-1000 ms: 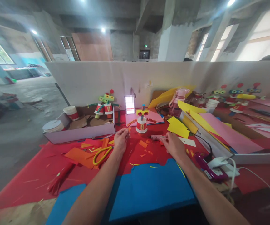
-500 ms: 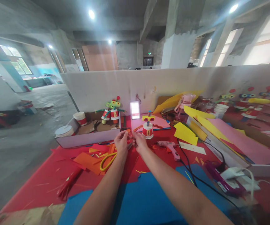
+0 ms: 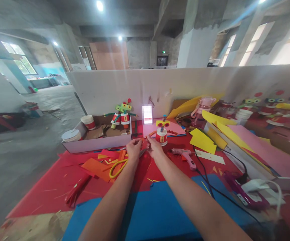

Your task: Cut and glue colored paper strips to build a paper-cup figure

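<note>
It is dim up by the ceiling (image 3: 139, 13), but lamps (image 3: 100, 5) glare and make long pale streaks. Daylight comes through the windows (image 3: 25, 64). The far left and right look stretched and smeary. A white patch (image 3: 147, 114) is blocky.

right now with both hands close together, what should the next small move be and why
Probably a slight fingertip adjustment, leaving the pink glue gun lying: the left hand and right hand almost meet near the cup figure, though what they handle is too small to tell.
</note>
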The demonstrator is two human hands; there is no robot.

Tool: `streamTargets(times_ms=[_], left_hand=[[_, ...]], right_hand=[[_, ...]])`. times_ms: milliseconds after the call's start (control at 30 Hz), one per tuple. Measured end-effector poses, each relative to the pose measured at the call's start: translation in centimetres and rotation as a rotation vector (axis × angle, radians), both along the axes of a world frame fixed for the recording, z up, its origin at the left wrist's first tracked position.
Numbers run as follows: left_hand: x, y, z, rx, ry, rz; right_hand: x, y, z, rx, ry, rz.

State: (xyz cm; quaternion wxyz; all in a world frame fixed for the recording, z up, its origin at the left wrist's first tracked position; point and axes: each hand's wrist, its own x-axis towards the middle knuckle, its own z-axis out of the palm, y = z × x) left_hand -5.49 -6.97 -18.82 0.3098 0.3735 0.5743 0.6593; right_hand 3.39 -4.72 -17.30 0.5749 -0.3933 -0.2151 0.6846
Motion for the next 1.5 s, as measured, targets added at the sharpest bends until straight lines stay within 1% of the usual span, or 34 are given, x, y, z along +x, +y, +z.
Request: streamTargets(times_ms=[67,133,267,433,500,667,800,1033,1267,1367,1433,1500], left_hand=[[0.2,0.0,0.0,-0.005,-0.003,0.008],[0.3,0.1,-0.1,0.006,-0.01,0.016],[0.2,0.3,-0.5,0.015,0.022,0.04],[0.3,0.3,-0.6,0.032,0.043,0.051],[0.5,0.2,-0.4,0.037,0.0,0.031],[1.0,0.2,-0.1,0.043,-0.221,-0.055],[1.0,0.3,-0.3,0.034,-0.29,-0.086],[1.0,0.1,-0.3,0.018,-0.31,-0.164],[1.2,0.2,-0.1,0.014,-0.278,-0.162],[1.2,0.1,0.1,0.009,-0.274,-0.169],[1.1,-0.1,0.3,0.009,-0.27,-0.153],[1.0,-0.2,0.4,0.034,-0.247,-0.107]], right_hand=[[0.2,-0.2,0.2,-0.075,0.064,0.009],[0.4,-0.3,0.3,-0.104,0.091,0.015],[0.6,-0.3,0.1,-0.09,0.084,0.043],[0.7,-0.2,0.0,-0.055,0.013,0.074],[0.7,-0.2,0.1,-0.055,0.007,0.081],[0.7,-0.4,0.1,-0.065,0.01,0.068],[0.7,-0.3,0.0,-0.059,0.002,0.065],[0.8,-0.2,-0.2,-0.039,-0.016,0.085],[1.0,-0.1,-0.2,-0.009,-0.048,0.094],[1.0,-0.2,-0.2,0.003,-0.028,0.078],[1.0,-0.4,0.0,0.015,-0.008,0.078],[1.2,-0.8,0.1,0.034,-0.005,0.085]])
